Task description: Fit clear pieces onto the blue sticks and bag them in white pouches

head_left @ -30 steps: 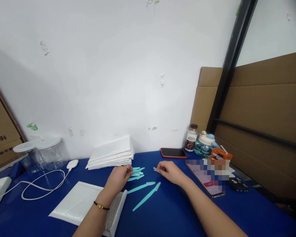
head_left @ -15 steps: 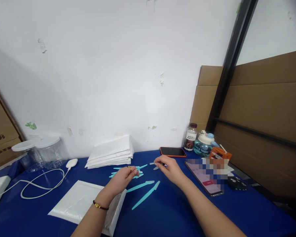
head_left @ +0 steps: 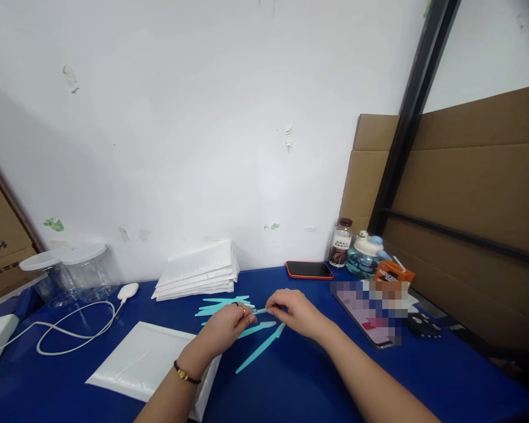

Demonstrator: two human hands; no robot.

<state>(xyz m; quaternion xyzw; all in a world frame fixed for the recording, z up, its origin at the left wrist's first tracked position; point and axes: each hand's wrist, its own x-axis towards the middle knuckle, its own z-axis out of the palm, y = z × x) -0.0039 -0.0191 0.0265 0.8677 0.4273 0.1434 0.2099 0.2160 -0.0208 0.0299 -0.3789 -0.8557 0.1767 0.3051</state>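
Note:
My left hand (head_left: pixel 227 326) pinches a slim turquoise eyebrow razor (head_left: pixel 261 311), its end pointing right. My right hand (head_left: pixel 297 314) is closed at that end, fingertips pinched around a small translucent cap that the fingers mostly hide. Whether the cap sits on the razor, I cannot tell. Several more turquoise razors (head_left: pixel 223 302) lie in a loose pile behind my left hand. Below the hands, two loose razors (head_left: pixel 258 352) rest on the blue table. A white padded envelope (head_left: pixel 136 358) lies partly under my left forearm.
A stack of white envelopes (head_left: pixel 198 270) stands against the wall. Clear lidded jars (head_left: pixel 88 273) and a white cable (head_left: pixel 70 338) are on the left. To the right are an orange-edged phone (head_left: pixel 309 270), a larger phone (head_left: pixel 365 317), a brown-capped bottle (head_left: pixel 341 244) and a water bottle (head_left: pixel 364 258).
Both hands have come together: my left hand moved right with the razor, and my right hand moved slightly down and left with the translucent cap to the razor's end.

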